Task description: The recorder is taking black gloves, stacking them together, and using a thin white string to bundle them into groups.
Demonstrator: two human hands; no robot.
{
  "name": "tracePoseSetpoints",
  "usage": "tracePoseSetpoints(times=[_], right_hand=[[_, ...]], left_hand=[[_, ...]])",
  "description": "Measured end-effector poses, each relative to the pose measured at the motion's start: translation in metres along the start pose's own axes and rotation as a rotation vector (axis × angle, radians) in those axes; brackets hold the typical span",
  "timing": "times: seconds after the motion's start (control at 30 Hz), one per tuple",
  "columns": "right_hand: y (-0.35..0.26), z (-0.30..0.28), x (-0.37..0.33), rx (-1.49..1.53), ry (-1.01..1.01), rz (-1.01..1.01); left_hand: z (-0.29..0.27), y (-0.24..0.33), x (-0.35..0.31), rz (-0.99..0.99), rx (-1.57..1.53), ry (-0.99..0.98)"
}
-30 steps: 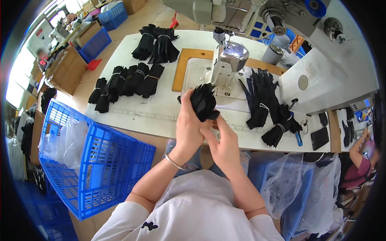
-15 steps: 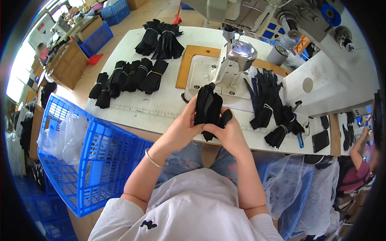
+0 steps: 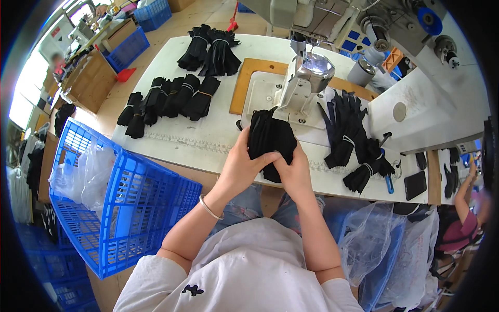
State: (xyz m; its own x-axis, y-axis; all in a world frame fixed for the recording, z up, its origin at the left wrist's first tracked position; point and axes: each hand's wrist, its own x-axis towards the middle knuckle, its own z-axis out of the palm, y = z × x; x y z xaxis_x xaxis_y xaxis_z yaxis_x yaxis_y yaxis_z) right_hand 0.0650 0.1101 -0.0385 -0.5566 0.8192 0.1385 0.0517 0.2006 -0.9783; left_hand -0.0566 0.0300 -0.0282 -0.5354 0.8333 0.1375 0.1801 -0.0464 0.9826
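Between my two hands is a thick stack of black fabric pieces (image 3: 270, 138), held over the table's front edge. My left hand (image 3: 242, 160) grips its left side, thumb across the front. On the right side my right hand (image 3: 295, 167) clasps it, the two thumbs meeting near the middle. The pieces are fanned into a narrow upright part and a wider flat part. Just beyond the stack stands the post of a sewing machine (image 3: 306, 78). Tied black bundles (image 3: 174, 96) lie in a row to the left, and black glove-shaped pieces (image 3: 345, 122) lie to the right.
A blue plastic crate (image 3: 117, 208) with clear bags stands at the left against the white table (image 3: 176, 136). More tied bundles (image 3: 218, 54) lie at the far left. A phone (image 3: 415, 185) and blue-handled snips (image 3: 389, 183) rest at the right. Another person (image 3: 462, 223) sits far right.
The stack has been spread wider to the right, showing a broad flat face. My right hand has turned and closed around its right side. The bundles have not moved.
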Motion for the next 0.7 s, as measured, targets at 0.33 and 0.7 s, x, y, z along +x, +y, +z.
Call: tracePoseSetpoints(times=[0.33,0.7], right_hand=[[-0.009,-0.031,-0.002,0.649,-0.093,0.339],[-0.010,-0.016,-0.017,0.625,-0.010,0.225]], left_hand=[[-0.052,0.001,0.032,-0.253,-0.047,0.060],[-0.052,0.023,0.014,0.379,1.177,0.488]])
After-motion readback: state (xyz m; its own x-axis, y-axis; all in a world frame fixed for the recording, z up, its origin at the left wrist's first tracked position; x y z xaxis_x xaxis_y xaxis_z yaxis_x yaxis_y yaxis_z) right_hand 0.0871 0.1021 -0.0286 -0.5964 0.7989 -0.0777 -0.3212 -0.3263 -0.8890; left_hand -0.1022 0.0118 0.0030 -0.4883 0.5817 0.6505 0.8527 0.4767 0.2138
